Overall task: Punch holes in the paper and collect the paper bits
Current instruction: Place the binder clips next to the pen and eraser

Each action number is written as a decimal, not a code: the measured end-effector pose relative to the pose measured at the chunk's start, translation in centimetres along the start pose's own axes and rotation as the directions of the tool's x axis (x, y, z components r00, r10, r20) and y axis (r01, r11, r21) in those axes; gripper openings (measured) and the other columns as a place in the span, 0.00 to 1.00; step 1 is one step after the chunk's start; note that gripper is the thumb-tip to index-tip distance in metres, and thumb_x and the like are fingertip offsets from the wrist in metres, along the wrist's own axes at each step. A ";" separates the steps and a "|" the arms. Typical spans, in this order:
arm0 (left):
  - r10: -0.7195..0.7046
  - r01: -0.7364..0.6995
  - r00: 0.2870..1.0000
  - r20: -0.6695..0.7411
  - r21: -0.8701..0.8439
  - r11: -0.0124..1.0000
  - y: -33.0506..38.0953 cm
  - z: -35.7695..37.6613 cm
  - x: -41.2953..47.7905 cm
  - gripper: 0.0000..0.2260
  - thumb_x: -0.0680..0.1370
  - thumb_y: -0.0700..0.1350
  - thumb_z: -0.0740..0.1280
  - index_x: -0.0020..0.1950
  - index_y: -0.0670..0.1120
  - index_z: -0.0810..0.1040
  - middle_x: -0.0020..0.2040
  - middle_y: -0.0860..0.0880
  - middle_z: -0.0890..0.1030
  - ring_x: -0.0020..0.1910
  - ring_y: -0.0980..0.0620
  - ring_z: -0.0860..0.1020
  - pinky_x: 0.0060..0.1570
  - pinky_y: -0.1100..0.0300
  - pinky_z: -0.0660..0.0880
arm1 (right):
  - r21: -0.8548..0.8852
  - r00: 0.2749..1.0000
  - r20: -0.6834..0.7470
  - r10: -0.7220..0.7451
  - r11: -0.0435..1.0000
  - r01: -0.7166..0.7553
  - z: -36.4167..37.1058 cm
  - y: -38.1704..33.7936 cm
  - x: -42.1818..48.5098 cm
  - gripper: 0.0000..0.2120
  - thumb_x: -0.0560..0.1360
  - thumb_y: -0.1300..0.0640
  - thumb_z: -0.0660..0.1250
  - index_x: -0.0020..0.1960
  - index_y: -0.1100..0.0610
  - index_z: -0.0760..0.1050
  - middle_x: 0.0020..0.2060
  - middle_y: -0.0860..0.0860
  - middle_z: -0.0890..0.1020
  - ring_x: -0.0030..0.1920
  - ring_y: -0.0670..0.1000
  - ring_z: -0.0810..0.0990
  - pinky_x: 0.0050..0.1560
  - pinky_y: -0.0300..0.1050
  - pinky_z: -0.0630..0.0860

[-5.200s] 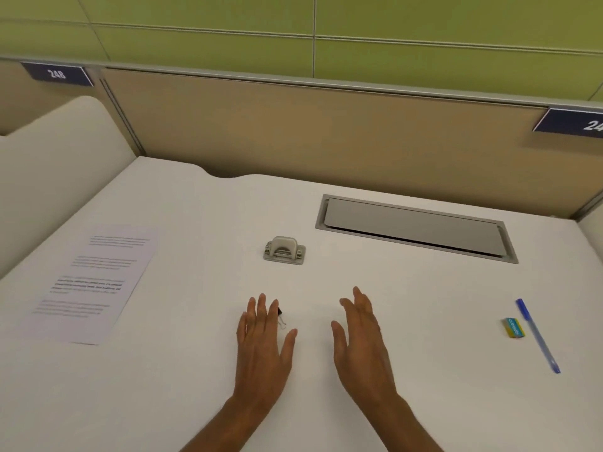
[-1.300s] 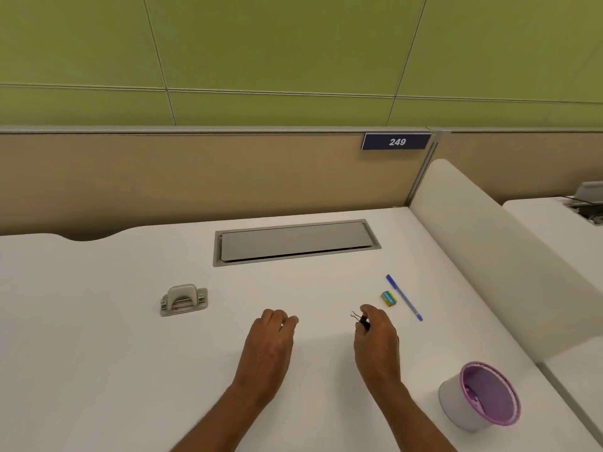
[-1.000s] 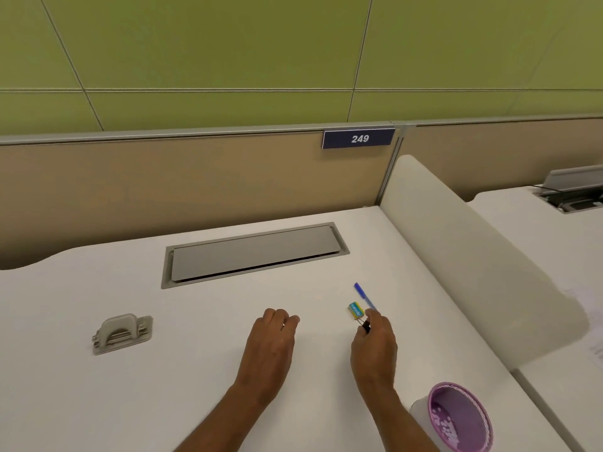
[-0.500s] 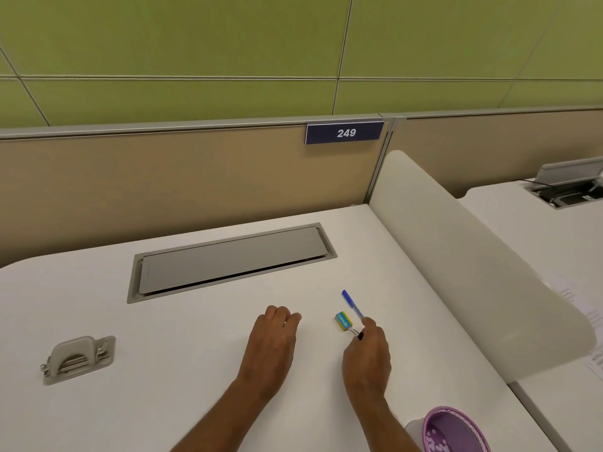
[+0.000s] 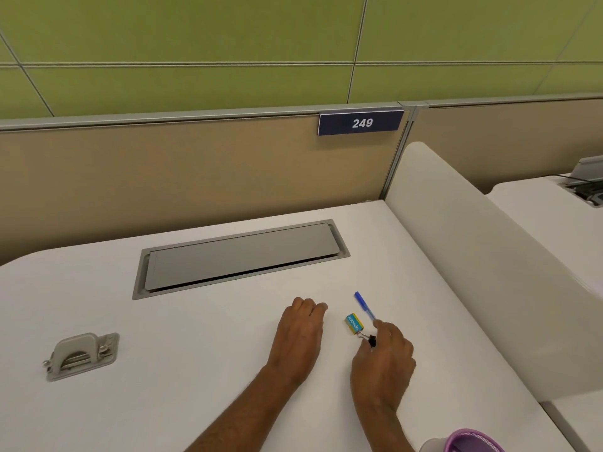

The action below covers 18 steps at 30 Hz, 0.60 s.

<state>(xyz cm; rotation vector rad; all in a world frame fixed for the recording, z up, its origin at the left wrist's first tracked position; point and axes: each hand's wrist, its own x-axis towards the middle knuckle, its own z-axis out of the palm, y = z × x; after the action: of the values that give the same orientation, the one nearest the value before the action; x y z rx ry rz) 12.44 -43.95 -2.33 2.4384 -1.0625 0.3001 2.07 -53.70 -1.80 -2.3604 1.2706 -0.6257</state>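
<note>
A grey hole punch point(image 5: 81, 355) sits on the white desk point(image 5: 195, 370) at the far left. My right hand point(image 5: 383, 357) pinches a small black binder clip point(image 5: 369, 339) and holds it at the desk surface, right beside a small yellow-and-blue box point(image 5: 352, 323). My left hand point(image 5: 300, 334) rests on the desk with its fingers curled under, holding nothing. A purple-rimmed cup point(image 5: 470, 442) shows at the bottom right edge. The paper sheet is out of view.
A blue pen point(image 5: 364, 305) lies just beyond my right hand. A grey cable hatch point(image 5: 241, 256) is set into the desk farther back. A white curved divider point(image 5: 489, 272) walls off the right side, with a tan partition behind.
My right hand has carried the binder clip rightward across the desk to the small box. My view has turned to the right, so the paper left the frame. My left hand stayed put.
</note>
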 end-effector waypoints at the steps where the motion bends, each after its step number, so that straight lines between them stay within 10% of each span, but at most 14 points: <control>1: -0.003 0.003 1.000 0.014 0.003 1.000 0.1 0.5 0.2 0.18 0.63 0.41 0.83 0.51 0.46 0.85 0.43 0.49 0.85 0.40 0.52 0.83 0.40 0.61 0.81 | -0.012 1.000 -0.024 -0.011 1.000 0.011 0.0 0.0 0.1 0.21 0.68 0.70 0.74 0.59 0.60 0.80 0.59 0.58 0.82 0.56 0.63 0.78 0.50 0.59 0.76; 18: 0.023 -0.018 0.992 0.124 -0.037 0.999 3.1 4.2 3.8 0.29 0.44 0.59 0.85 0.42 0.51 0.87 0.39 0.56 0.86 0.35 0.61 0.84 0.36 0.69 0.77 | 0.106 0.987 -0.124 -0.106 0.987 0.119 1.6 1.0 1.1 0.17 0.75 0.62 0.71 0.64 0.59 0.78 0.70 0.59 0.75 0.72 0.63 0.70 0.68 0.63 0.68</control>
<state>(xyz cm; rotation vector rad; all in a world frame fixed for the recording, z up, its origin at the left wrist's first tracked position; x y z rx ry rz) 12.76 -50.27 -3.60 2.4427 -1.1363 0.1356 2.79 -54.95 -3.45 -2.3439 1.1229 -0.8616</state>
